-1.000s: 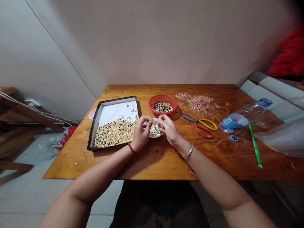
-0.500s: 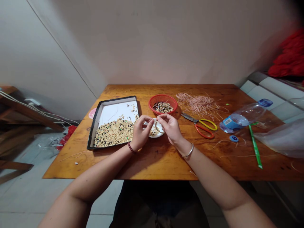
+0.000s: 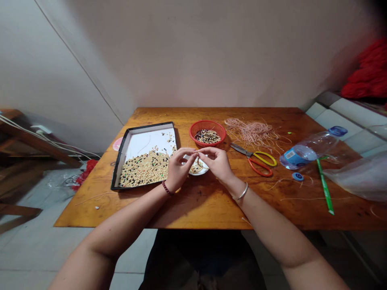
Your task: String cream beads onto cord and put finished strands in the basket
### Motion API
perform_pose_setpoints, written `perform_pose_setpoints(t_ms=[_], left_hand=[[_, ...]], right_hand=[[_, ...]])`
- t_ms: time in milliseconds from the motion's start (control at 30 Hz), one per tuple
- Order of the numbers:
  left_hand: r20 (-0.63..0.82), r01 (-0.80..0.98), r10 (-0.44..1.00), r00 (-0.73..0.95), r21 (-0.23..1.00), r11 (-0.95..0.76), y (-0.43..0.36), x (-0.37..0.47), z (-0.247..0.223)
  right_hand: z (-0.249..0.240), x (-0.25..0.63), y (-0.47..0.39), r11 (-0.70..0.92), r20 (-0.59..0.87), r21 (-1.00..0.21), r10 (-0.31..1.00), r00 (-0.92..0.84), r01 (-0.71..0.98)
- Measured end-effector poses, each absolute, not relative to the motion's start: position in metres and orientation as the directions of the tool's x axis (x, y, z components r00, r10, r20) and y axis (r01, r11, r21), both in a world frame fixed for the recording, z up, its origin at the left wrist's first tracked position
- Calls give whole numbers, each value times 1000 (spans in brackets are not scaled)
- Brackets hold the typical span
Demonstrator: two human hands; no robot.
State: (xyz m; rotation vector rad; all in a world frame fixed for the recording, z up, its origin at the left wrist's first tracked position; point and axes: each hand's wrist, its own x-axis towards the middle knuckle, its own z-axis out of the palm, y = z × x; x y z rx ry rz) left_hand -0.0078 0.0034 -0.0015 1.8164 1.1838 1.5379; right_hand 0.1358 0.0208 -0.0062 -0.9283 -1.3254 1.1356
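My left hand (image 3: 178, 166) and my right hand (image 3: 218, 163) meet fingertip to fingertip, both pinched closed. A short curved string of pale beads (image 3: 200, 162) hangs from the right fingertips, partly hidden by the hand. What the left fingertips pinch is too small to make out. Just below is a small white dish (image 3: 203, 170) with pale beads in it, half covered by my hands. Left of my left hand lies a black-rimmed tray (image 3: 137, 141) spread with cream, black and a few green beads. Beyond the hands stands a red plastic basket (image 3: 223, 135) of mixed beads.
Scissors (image 3: 255, 159) with yellow and orange handles lie to the right. Behind them is a tangle of pink cord (image 3: 252, 133). Further right are a tipped plastic bottle (image 3: 305, 153), its blue cap (image 3: 298, 176), a green strip (image 3: 325, 189) and a clear plastic bag (image 3: 359, 175).
My right hand has moved slightly left and down, its fingertips now touching those of my left hand. The bead string is more hidden behind the right fingers. The table items have not moved.
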Motion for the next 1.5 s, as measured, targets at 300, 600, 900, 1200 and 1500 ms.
perform_pose_setpoints(t_ms=[300, 600, 900, 1200, 1500], left_hand=[[577, 345, 817, -2, 767, -541, 2, -7, -2], [594, 373, 805, 1, 746, -551, 2, -9, -2], [574, 359, 818, -27, 769, -528, 2, -9, -2], [586, 346, 809, -33, 766, -541, 1, -9, -2], [613, 354, 789, -51, 749, -560, 2, -9, -3]], right_hand=[[-1, 140, 17, 369, 362, -918, 929, -72, 147], [-2, 141, 22, 279, 270, -956, 957, -101, 86], [9, 137, 20, 15, 53, -976, 984, -171, -215], [6, 140, 22, -52, -12, -969, 986, -167, -243], [15, 140, 19, -8, 29, -982, 981, -193, -187]])
